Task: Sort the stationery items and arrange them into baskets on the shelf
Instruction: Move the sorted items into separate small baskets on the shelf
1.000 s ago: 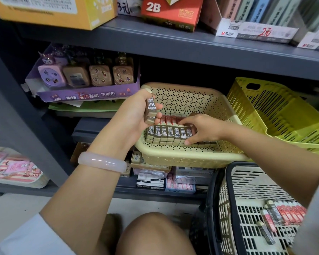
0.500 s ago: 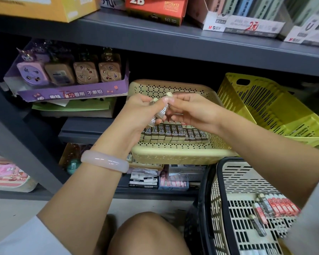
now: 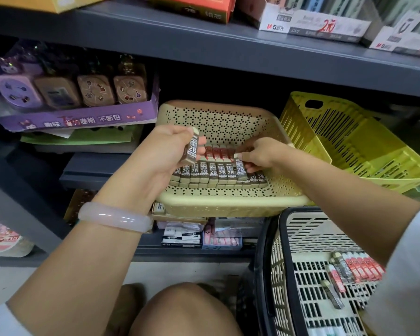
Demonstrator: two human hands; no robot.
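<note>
Two small dark 2B lead boxes are in the person's hands: the left hand [image 3: 166, 151] grips one box [image 3: 192, 149] upright above the left end of the beige perforated plastic basket [image 3: 228, 204], and the right hand [image 3: 260, 154] pinches a second box [image 3: 241, 169] by its top, its lower end down among the row of matching dark 2B boxes [image 3: 211, 173] standing along the basket's front. Behind that row stands a shorter row of red boxes [image 3: 216, 152]. A pale pink bangle [image 3: 114, 217] sits on the left wrist. The beige basket rests on a dark grey metal shelf, tilted toward the camera, with a yellow-green slotted plastic basket [image 3: 349, 151] just beside it on the right. To the left stands a purple cardboard display tray of sharpeners [image 3: 75, 117]. The grey shelf board above [image 3: 228, 44] carries orange and white cartons. Lower right, a cream slotted shopping basket with a black rim [image 3: 272, 263] holds more red and dark boxes [image 3: 356, 267]. Below lies a pale floor [image 3: 10, 282], and a bare knee [image 3: 184, 311] fills the bottom edge.
</note>
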